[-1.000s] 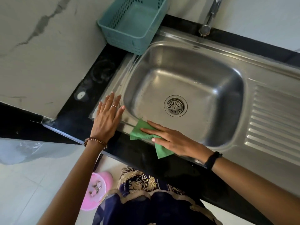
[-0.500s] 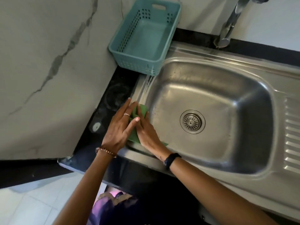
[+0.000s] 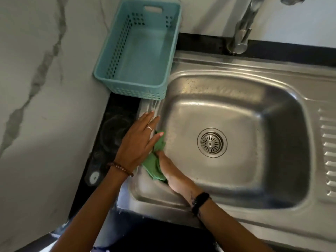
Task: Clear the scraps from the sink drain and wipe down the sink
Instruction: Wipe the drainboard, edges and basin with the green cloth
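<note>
Steel sink sitting in black counter, basin filling centre, ribbed drainboard at right edge. Teal basket standing at counter's back-left corner, overlapping sink rim. Tap rising at back edge. Left hand lying flat, fingers straight, on sink's left rim. Right hand pressing green cloth against basin's left wall; fingers hidden, grip unclear. Drain strainer lying bare at basin centre.

Green cloth against sink wall
</note>
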Motion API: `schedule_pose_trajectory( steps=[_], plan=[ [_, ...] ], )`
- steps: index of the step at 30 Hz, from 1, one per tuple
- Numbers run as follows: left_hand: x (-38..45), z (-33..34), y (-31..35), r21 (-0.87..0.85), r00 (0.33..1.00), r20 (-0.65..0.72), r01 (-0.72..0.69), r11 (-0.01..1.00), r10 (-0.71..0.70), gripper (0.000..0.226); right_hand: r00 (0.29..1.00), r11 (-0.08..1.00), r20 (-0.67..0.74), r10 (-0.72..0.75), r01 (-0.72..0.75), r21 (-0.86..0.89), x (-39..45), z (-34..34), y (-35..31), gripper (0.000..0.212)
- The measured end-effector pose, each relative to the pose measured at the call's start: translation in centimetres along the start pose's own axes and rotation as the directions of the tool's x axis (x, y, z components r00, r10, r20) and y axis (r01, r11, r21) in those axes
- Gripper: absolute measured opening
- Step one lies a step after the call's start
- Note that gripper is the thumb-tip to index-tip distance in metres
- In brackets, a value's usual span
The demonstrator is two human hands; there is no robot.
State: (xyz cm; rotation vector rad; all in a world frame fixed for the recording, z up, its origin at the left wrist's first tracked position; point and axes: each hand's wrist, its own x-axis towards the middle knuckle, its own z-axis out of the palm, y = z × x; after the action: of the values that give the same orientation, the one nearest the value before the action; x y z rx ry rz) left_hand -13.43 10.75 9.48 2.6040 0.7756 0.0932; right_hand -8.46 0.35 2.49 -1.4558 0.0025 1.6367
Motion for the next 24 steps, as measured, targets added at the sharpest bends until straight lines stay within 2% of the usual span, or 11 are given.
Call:
schedule_pose_trajectory(
  steps=[3,6,7,10,12,13,14,16,18,22,24],
  plan=[
    [1.2,0.2,0.4,0.025,0.999,0.028,-0.042,0.999,0.041,0.061,0.996,0.979,0.077,0.046,-0.06,0.194,1.3,0.4,-1.8,0.042],
    [2.4,0.5,0.5,0.055,0.996,0.045,-0.077,0.995,0.075,0.061,0.998,0.904,0.052,-0.047,0.02,0.427,2.8,0.3,-5.3,0.045],
    [2.7,0.7,0.6,0.056,0.997,0.045,-0.072,0.996,0.069,0.058,0.993,0.865,0.093,-0.076,0.019,0.502,2.9,0.0,-6.5,0.045],
    [3.2,1.0,0.7,0.127,0.998,0.035,-0.064,0.99,0.06,0.057,0.98,0.88,0.138,-0.142,0.061,0.471,3.7,-0.8,-11.0,0.033],
    [3.2,1.2,0.6,0.178,0.998,0.024,-0.066,0.982,0.062,0.06,0.983,0.823,0.027,-0.183,0.138,0.551,4.9,-1.8,-14.5,0.039],
    [3.1,1.2,0.6,0.178,0.998,0.022,-0.057,0.982,0.054,0.062,0.984,0.751,-0.016,-0.177,0.145,0.645,5.4,-2.6,-16.2,0.04],
    [3.1,1.3,0.5,0.169,0.999,0.019,-0.049,0.984,0.047,0.064,0.986,0.672,-0.108,-0.127,0.165,0.722,6.2,-3.6,-17.8,0.035],
    [3.1,1.3,0.5,0.138,0.999,0.012,-0.043,0.989,0.042,0.067,0.975,0.616,-0.199,-0.095,0.214,0.758,6.7,-5.2,-19.6,0.032],
    [3.2,1.2,0.4,0.11,0.998,0.012,-0.058,0.992,0.057,0.068,0.98,0.534,-0.149,-0.133,0.198,0.822,7.2,-5.2,-19.0,0.04],
    [3.4,1.1,0.6,0.138,0.995,0.024,-0.094,0.986,0.092,0.067,0.992,0.719,-0.081,-0.097,0.126,0.684,6.2,-1.6,-17.2,0.055],
    [3.4,1.1,0.7,0.178,0.997,0.037,-0.08,0.981,0.075,0.066,0.995,0.729,-0.09,-0.048,0.096,0.678,6.5,-1.3,-17.7,0.055]
  ],
)
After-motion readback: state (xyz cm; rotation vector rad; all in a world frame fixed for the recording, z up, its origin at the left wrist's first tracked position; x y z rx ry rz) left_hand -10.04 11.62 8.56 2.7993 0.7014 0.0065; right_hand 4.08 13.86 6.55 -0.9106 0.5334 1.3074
